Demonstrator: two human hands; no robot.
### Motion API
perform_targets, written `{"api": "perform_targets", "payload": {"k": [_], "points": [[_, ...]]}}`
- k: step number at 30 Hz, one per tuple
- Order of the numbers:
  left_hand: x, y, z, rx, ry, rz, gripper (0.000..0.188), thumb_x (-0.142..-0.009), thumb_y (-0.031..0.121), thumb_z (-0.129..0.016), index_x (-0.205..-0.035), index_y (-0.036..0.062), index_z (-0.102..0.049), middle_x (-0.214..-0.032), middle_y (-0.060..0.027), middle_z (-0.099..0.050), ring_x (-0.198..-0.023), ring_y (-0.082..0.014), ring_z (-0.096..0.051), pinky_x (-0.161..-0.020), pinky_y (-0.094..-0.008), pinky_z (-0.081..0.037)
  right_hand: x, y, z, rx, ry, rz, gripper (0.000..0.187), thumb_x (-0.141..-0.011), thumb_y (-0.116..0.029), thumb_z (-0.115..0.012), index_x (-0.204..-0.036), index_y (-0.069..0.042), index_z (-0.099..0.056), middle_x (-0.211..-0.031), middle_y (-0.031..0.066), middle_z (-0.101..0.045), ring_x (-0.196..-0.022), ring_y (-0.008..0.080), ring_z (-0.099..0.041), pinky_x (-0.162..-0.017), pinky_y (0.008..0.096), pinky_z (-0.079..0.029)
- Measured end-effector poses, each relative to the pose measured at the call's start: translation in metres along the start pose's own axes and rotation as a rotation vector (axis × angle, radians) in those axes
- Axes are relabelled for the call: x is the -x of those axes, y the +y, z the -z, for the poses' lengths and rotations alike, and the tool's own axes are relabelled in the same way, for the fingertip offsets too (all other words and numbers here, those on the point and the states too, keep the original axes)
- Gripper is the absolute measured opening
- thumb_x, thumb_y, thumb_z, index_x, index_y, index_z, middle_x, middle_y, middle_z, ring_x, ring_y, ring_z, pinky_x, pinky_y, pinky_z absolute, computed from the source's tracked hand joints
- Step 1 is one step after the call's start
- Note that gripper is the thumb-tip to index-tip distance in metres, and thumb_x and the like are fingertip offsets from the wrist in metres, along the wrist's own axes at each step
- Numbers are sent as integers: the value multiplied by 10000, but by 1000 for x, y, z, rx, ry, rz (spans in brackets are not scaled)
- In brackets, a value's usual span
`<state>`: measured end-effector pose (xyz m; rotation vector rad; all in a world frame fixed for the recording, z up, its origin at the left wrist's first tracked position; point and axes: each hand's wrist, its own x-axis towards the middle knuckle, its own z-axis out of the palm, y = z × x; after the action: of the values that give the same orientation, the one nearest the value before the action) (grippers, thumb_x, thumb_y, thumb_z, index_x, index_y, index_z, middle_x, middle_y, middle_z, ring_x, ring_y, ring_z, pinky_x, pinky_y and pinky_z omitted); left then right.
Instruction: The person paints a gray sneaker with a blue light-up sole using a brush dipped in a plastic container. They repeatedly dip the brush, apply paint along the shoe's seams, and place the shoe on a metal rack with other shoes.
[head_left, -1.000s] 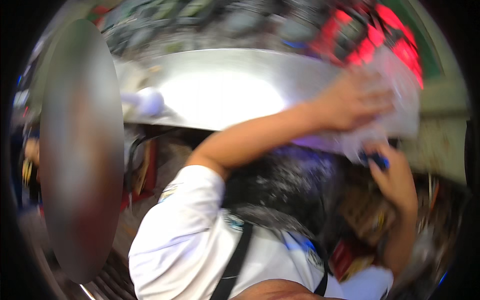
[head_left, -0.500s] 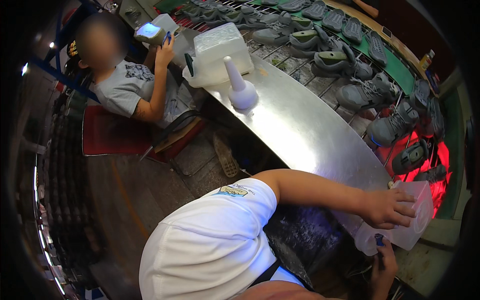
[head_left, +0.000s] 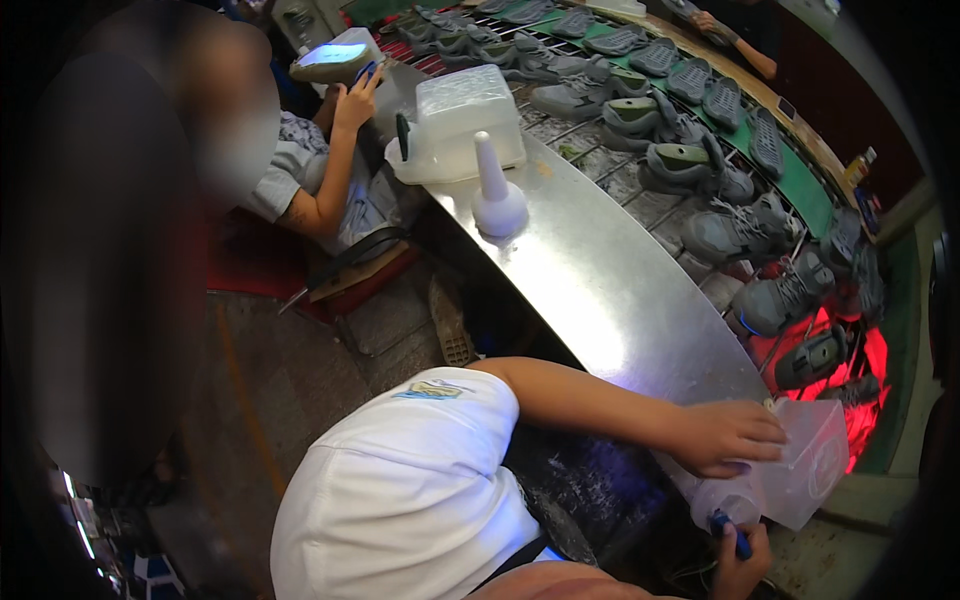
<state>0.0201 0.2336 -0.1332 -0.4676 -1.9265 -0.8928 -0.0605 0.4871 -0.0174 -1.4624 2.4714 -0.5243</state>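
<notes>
My left hand reaches across to the right, palm down and fingers stretched out, holding nothing that I can see. It is over the near side of a translucent plastic container at the right end of the metal table. A rounded, cup-like opening shows on the container's near side. My right hand is closed around a small blue-handled tool, just at this opening. The tool's working end cannot be made out.
A white squeeze bottle with a cone spout stands on the metal table. Beyond it is another translucent container. Grey shoes line a rack at right. A seated co-worker holds a shoe at far left; another person's hand shows top right.
My left hand has drawn back slightly to the left. The blue-handled tool in my right hand has moved left and down, its angle changed. A blurred dark figure has appeared at far left.
</notes>
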Motion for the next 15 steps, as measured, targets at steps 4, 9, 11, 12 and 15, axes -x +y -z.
{"api": "perform_targets", "payload": {"k": [4, 9, 11, 12, 15], "points": [[31, -1, 45, -29, 0, 22, 597, -764, 91, -709, -1344, 19, -586, -1366, -204, -593, -1184, -406, -594, -987, -498, -485, -8, -3, -1, -134, 101, -90, 152, -888, -89, -703, -861, 26, -608, -770, 133, -587, -715, 219, -547, -705, 355, -467], [51, 17, 92, -148, -169, 290, 562, -772, -3, -705, -1324, 3, -602, -1371, -217, -593, -1156, -387, -621, -982, -444, -515, -25, -13, 17, -264, 83, 9, 241, -783, -43, -748, -954, -5, -583, -884, 110, -585, -804, 236, -567, -781, 331, -473], [52, 18, 89, -144, -158, 359, 472, -827, -1, -696, -1293, -3, -621, -1332, -213, -621, -1117, -363, -648, -949, -413, -537, -19, -4, 26, -233, 20, -24, 298, -780, -46, -764, -1019, -10, -589, -934, 115, -620, -840, 227, -594, -815, 325, -488], [53, 18, 89, -138, -134, 375, 457, -841, -1, -690, -1293, -4, -622, -1321, -212, -629, -1095, -351, -660, -936, -404, -544, -17, -2, 27, -305, 1, -97, 315, -783, -51, -768, -1039, -11, -590, -949, 119, -630, -853, 225, -602, -824, 327, -492], [53, 20, 87, -90, -89, 492, 433, -876, -6, -672, -1306, -4, -620, -1301, -212, -643, -1028, -315, -693, -903, -382, -561, -15, -7, 24, -379, 28, -208, 357, -790, -62, -779, -1090, -14, -592, -982, 128, -652, -881, 226, -619, -844, 338, -503]]}}
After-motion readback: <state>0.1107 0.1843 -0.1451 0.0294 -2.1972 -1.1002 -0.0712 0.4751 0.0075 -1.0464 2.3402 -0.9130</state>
